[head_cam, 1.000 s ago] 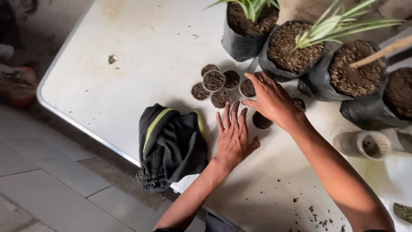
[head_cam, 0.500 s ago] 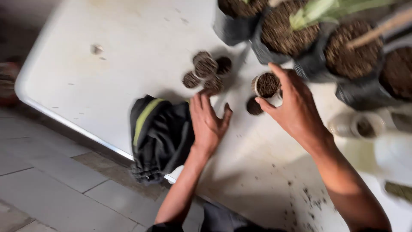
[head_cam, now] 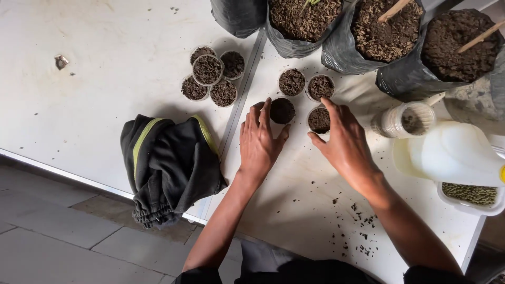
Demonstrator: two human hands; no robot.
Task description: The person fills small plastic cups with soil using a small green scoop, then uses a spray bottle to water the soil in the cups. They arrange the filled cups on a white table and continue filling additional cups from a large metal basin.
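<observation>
Both hands lie open on the white table (head_cam: 105,105): left hand (head_cam: 260,142) fingertips touch a small soil-filled cup (head_cam: 282,111) just ahead; right hand (head_cam: 344,142) cradles another small soil-filled cup (head_cam: 319,120), equally close, gripping neither

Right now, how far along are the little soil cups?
Done: five filled small cups sit clustered on the white table. In hand: the left hand touches one soil-filled cup, and the right hand touches another, near two more. Left: these four are still spread apart.
</observation>
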